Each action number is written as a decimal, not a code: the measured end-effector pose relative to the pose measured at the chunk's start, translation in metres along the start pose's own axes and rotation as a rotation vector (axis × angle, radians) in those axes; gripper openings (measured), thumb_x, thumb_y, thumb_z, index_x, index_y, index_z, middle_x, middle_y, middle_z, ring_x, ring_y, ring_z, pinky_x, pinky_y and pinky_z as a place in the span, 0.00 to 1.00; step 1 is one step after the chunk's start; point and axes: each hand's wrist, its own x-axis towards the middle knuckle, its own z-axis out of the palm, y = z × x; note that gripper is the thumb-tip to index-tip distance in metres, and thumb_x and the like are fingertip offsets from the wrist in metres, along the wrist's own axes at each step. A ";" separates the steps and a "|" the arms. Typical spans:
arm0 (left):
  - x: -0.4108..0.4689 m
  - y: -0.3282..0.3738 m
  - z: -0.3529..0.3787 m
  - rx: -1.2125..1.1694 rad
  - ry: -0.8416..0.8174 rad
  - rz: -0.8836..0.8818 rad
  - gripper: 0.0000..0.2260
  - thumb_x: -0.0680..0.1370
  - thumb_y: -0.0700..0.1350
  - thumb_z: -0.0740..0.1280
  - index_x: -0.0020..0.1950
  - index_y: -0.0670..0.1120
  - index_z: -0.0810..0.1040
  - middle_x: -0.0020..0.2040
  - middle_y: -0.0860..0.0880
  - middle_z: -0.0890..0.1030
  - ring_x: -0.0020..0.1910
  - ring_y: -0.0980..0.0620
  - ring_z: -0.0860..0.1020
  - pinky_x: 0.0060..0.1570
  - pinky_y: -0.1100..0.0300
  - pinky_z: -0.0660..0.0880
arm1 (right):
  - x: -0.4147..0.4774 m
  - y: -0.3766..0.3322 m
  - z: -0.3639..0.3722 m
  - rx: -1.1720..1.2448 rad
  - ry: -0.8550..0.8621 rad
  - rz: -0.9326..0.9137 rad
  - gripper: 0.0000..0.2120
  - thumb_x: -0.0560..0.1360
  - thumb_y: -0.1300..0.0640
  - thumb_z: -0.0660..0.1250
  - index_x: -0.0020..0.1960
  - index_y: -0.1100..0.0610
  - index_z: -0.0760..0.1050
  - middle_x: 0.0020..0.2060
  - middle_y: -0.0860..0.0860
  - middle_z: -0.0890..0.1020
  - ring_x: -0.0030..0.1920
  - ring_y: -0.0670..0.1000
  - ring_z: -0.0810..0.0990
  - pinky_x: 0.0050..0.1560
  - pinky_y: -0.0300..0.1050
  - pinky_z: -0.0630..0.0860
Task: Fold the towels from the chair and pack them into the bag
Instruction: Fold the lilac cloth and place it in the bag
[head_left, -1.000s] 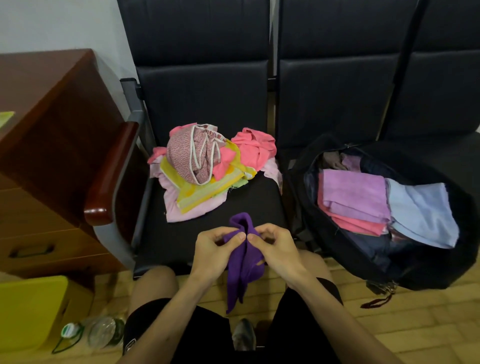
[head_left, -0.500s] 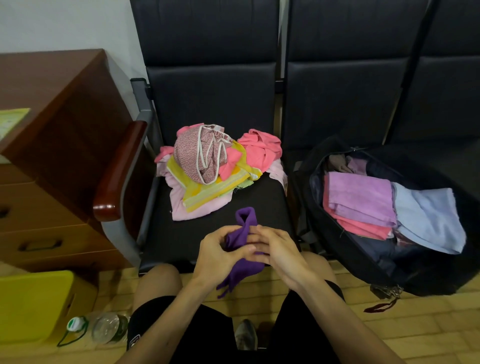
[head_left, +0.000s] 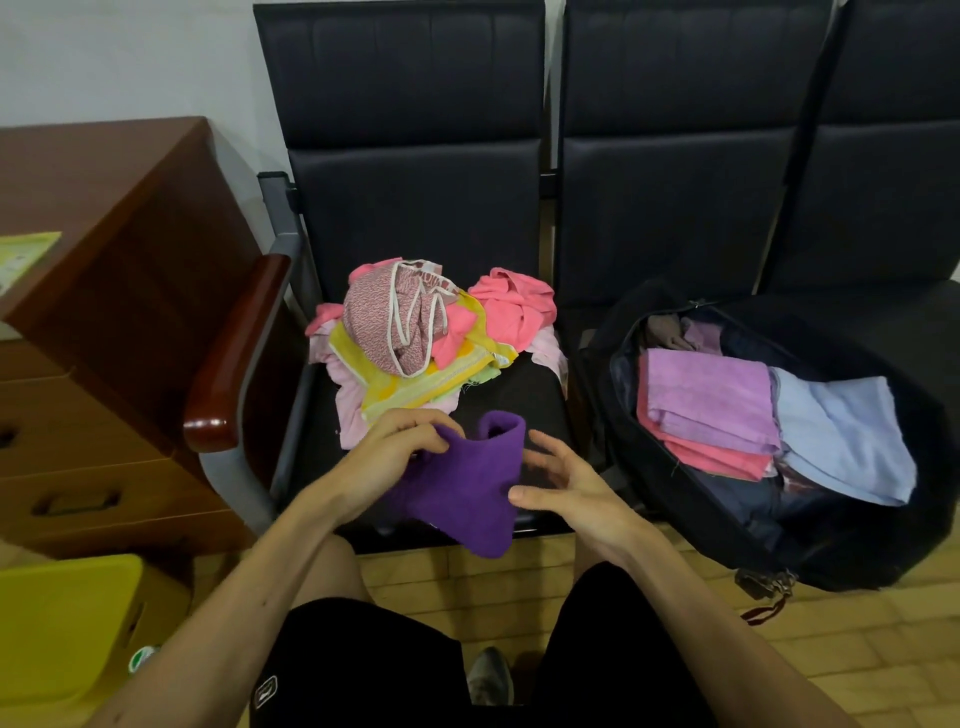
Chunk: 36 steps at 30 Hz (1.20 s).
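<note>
The purple towel (head_left: 470, 483) hangs at the chair seat's (head_left: 524, 397) front edge, its top gripped by the left hand (head_left: 384, 462). The right hand (head_left: 569, 486) is spread wide, thumb against the towel's side. Bare seat lies behind; towel pile (head_left: 415, 338) further back, bag (head_left: 857, 545) open at right, armrest (head_left: 234, 364) left.

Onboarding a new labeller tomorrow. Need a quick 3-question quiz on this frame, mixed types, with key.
1. True or false: the purple towel already lies inside the bag.
2. Which folded towel lies on top of the pink towel in the bag? A. lilac towel B. yellow towel C. white towel
3. Fill in: the ___ hand grips the purple towel, while the other is open beside it.

Key: 1 false, it is held at the front edge of the chair seat. 2 A. 3 left hand; the right hand is open.
</note>
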 end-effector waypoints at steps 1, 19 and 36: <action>0.000 0.004 -0.003 0.017 -0.072 0.003 0.09 0.62 0.45 0.66 0.38 0.46 0.84 0.40 0.45 0.81 0.43 0.48 0.75 0.46 0.54 0.69 | 0.000 -0.002 0.001 0.021 -0.069 -0.004 0.42 0.60 0.55 0.83 0.70 0.50 0.69 0.62 0.49 0.80 0.62 0.49 0.78 0.60 0.45 0.75; 0.002 -0.017 0.004 -0.622 0.291 -0.431 0.15 0.73 0.46 0.70 0.60 0.45 0.82 0.55 0.45 0.84 0.50 0.48 0.82 0.54 0.54 0.76 | -0.014 -0.001 0.015 0.356 -0.077 -0.028 0.27 0.69 0.68 0.73 0.66 0.57 0.75 0.60 0.57 0.82 0.60 0.57 0.81 0.56 0.51 0.81; -0.008 -0.036 0.040 -0.494 0.113 -0.438 0.15 0.77 0.45 0.70 0.60 0.38 0.81 0.54 0.38 0.84 0.49 0.43 0.85 0.48 0.52 0.83 | -0.028 -0.006 -0.011 0.387 0.065 0.193 0.17 0.74 0.57 0.71 0.62 0.60 0.78 0.53 0.58 0.85 0.51 0.56 0.85 0.48 0.48 0.82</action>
